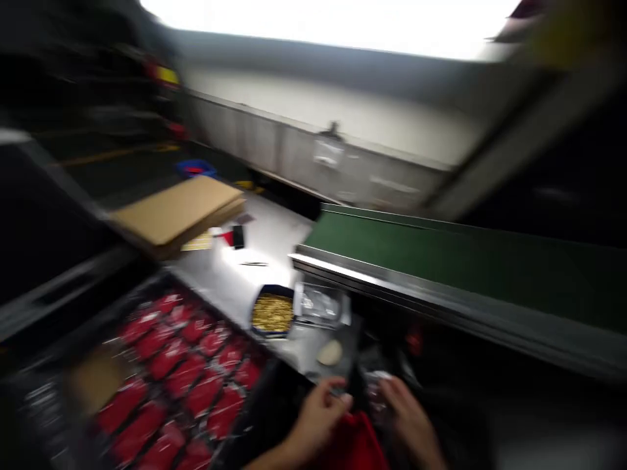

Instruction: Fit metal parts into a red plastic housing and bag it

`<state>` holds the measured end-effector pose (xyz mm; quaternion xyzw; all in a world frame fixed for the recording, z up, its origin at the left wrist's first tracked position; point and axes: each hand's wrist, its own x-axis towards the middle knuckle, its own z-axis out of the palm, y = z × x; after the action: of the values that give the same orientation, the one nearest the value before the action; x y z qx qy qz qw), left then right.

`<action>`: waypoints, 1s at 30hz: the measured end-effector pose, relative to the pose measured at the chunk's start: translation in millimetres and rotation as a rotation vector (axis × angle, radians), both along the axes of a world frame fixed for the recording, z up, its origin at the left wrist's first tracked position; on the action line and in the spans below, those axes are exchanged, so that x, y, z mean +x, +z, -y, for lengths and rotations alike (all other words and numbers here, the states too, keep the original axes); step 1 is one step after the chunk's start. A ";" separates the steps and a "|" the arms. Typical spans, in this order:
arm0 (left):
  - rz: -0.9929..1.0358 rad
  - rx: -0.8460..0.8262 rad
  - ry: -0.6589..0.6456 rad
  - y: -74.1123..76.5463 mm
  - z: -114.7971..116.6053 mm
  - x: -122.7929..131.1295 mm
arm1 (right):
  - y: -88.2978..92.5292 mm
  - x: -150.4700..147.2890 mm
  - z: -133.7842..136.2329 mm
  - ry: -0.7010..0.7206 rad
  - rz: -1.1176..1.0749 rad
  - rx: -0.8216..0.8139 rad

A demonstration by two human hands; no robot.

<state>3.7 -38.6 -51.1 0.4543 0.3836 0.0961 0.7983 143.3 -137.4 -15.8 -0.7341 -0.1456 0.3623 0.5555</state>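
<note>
Looks like clear plastic [376,395] sits against the right hand [410,418], fingers loosely bent; probably light, slippery, best pinched edgewise. The left hand [319,412] nearly pinches; blur, can't tell either's hold.

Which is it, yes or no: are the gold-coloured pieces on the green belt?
No, the gold-coloured pieces lie in a dark container on the white table.

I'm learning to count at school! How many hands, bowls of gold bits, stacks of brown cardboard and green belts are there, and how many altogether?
Left hand and right hand: 2
Bowl of gold bits: 1
Stack of brown cardboard: 1
Green belt: 1
Total: 5
</note>
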 end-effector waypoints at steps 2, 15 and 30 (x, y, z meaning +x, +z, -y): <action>0.064 0.012 -0.142 6.5 -4.9 1.7 | 4.6 -10.0 2.7 0.048 -0.129 0.000; 0.031 0.154 -0.484 42.1 63.7 14.3 | 32.8 3.6 124.2 0.213 -0.274 0.099; -0.159 0.529 -0.561 41.6 158.7 15.8 | 1.7 -39.8 203.5 -0.230 -0.273 0.243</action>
<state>19.5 -197.3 -9.6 0.7376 0.2672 -0.0655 0.6166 103.5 -341.0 -14.1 -0.6174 -0.0268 0.3724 0.6924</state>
